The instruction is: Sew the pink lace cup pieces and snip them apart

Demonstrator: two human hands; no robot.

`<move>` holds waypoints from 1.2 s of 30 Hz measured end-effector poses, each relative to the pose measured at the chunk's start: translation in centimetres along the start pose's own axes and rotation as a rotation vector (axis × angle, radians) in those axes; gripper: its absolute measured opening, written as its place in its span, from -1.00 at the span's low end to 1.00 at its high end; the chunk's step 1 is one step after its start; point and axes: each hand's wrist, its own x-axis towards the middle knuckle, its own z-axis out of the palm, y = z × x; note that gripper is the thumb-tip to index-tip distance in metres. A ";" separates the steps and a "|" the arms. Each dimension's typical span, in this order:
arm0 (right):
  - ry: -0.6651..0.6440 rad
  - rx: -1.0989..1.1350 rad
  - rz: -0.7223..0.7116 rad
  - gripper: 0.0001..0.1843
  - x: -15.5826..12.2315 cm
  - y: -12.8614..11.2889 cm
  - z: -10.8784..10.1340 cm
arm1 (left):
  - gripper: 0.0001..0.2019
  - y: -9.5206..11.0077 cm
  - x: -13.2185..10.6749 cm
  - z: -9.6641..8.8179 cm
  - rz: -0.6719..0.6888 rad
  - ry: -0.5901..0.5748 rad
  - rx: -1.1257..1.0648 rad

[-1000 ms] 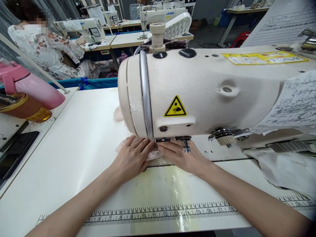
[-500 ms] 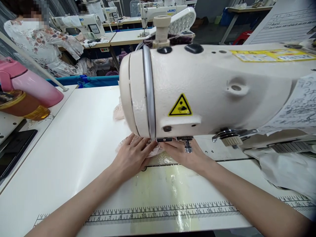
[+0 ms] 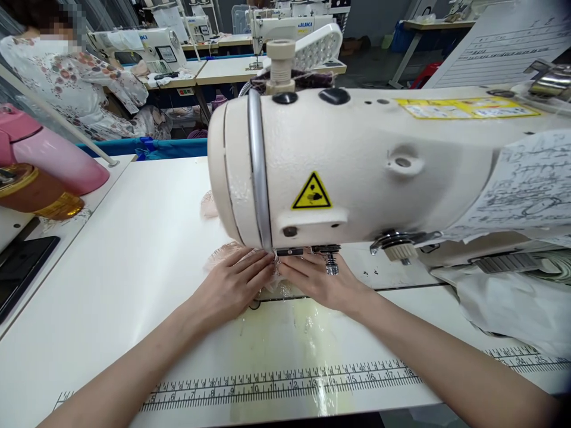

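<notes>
My left hand (image 3: 234,282) lies palm down with its fingers stretched out, pressing on pale pink lacy fabric (image 3: 223,254) at the sewing machine's bed. My right hand (image 3: 323,278) reaches in from the other side, fingers extended and pointing left over the same fabric. Its upper part is hidden behind the machine head, and its thumb does not show. The fingertips of both hands come close together below the cream sewing machine head (image 3: 339,160). The needle and presser foot are mostly hidden. More of the pink fabric (image 3: 208,205) shows behind the head on the left.
A printed ruler (image 3: 267,386) runs along the white table's front edge. To the left are a pink bottle (image 3: 62,157), an amber jar (image 3: 42,193) and a black phone (image 3: 27,273). White cloth (image 3: 513,303) lies at right. A person in a floral top (image 3: 80,89) sits beyond.
The view has shifted slightly, moving the machine a little left in the picture. My left hand's fingers lie flatter and closer together, and less fabric shows between the hands.
</notes>
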 end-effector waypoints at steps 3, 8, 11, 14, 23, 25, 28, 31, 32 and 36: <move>0.104 -0.134 -0.083 -0.67 0.2 -0.3 -0.3 | -0.71 -0.2 0.1 -0.2 0.003 0.013 -0.015; 0.090 -0.069 -0.057 -0.76 0.4 -0.5 0.7 | -0.71 -0.4 0.2 -0.1 -0.015 0.012 -0.028; 0.097 0.041 -0.073 -0.77 0.5 -0.7 1.6 | -0.69 -0.4 0.0 0.1 -0.027 0.008 -0.025; 0.102 0.126 -0.071 -0.75 0.4 -0.8 2.3 | -0.66 -0.4 -0.1 0.3 -0.039 0.009 -0.015; 0.119 0.164 -0.060 -0.72 0.3 -0.7 2.0 | -0.68 -0.2 0.0 0.4 -0.042 0.017 0.042; 0.111 0.142 -0.066 -0.74 0.4 -0.6 1.7 | -0.69 0.0 0.0 0.4 -0.044 0.018 0.050; 0.104 0.097 -0.077 -0.77 0.5 -0.5 1.4 | -0.67 0.3 0.1 0.4 -0.058 0.024 0.065; 0.132 0.037 -0.047 -0.79 0.6 -0.5 1.0 | -0.68 0.6 0.2 0.5 -0.073 0.041 0.092; 0.146 0.015 -0.024 -0.78 0.6 -0.6 0.9 | -0.68 0.7 0.2 0.5 -0.081 0.045 0.097; 0.185 -0.055 0.021 -0.77 0.6 -0.8 0.5 | -0.67 1.1 0.2 0.7 -0.121 0.036 0.116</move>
